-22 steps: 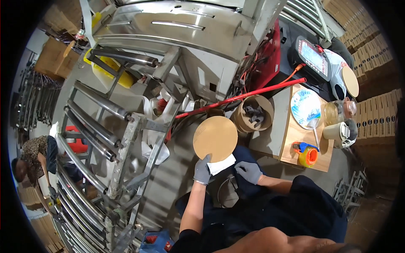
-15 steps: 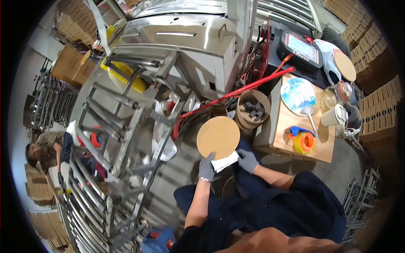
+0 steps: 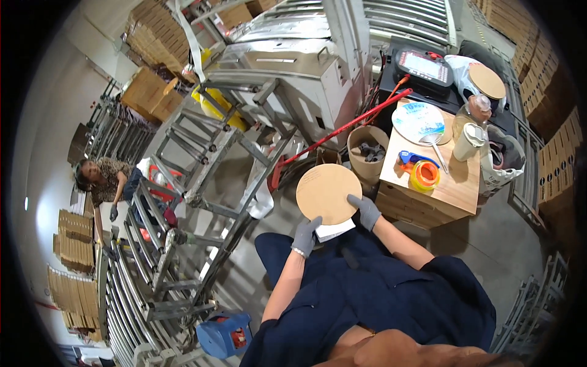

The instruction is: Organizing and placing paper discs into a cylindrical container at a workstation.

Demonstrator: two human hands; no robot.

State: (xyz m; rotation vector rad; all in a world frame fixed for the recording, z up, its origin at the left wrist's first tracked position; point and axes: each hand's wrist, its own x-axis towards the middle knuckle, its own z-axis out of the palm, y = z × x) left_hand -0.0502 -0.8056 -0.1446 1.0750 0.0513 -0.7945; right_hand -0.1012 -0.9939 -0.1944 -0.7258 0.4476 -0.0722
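Note:
In front of my lap I hold a flat round tan cardboard disc [image 3: 329, 192]. My left hand [image 3: 306, 237], in a grey glove, is closed on its lower left edge. On the lower right edge lies the thumb of my right hand [image 3: 365, 212], also gloved in grey; its fingers go behind the disc. A white folded piece [image 3: 336, 230], paper or cloth, sticks out under the disc's lower edge between my hands. How it is held is hidden.
To the right, a wooden-topped cabinet [image 3: 461, 196] bears a round hand fan [image 3: 419, 124], a tape dispenser [image 3: 422, 173] and a white cup [image 3: 469, 142]. A cardboard drum [image 3: 367, 156] stands beside it. A metal roller frame [image 3: 211, 162] fills the left, with a person [image 3: 110, 181] beyond it.
My right hand has moved from the white piece up onto the disc's edge. The white piece now lies mostly under the disc. The whole view has shifted.

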